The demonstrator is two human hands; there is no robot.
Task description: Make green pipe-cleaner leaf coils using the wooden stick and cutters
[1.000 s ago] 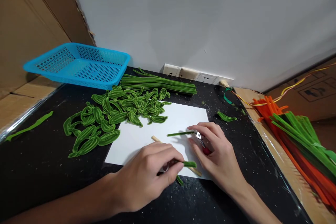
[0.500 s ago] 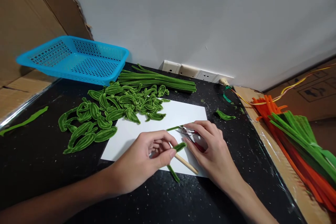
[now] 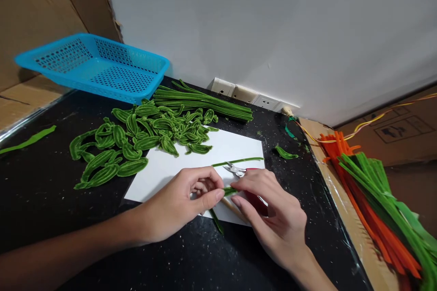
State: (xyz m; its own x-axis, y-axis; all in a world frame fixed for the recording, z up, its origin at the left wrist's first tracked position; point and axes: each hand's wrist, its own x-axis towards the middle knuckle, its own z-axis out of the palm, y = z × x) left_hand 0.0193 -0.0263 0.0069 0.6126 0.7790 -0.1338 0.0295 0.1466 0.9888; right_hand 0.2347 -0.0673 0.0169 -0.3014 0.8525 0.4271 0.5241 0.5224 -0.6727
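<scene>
My left hand [image 3: 184, 202] pinches a short piece of fuzzy green pipe cleaner [image 3: 229, 190] between thumb and fingers. From the other side, my right hand [image 3: 278, 211] has its thumb and index finger closed round the right end of the same piece. Silver-jawed pliers [image 3: 235, 170] with red handles lie on the white paper [image 3: 241, 143], partly under my right hand. A thin wooden stick [image 3: 235, 211] and a green pipe cleaner strip [image 3: 217, 223] show below my fingers. Another green strip [image 3: 246, 161] lies across the paper behind the pliers.
Many looped green leaf shapes [image 3: 160, 129] are heaped at the left, partly on the paper. Behind them lie a bundle of green stems [image 3: 205, 102] and a blue basket [image 3: 136, 95]. Orange [image 3: 365, 213] and green bundles [image 3: 378, 182] rest on cardboard at the right. Sockets [image 3: 246, 94] line the wall.
My right hand has left the pliers on the paper and come to the green piece's right end. My left hand keeps holding that piece. The whole view has shifted slightly.
</scene>
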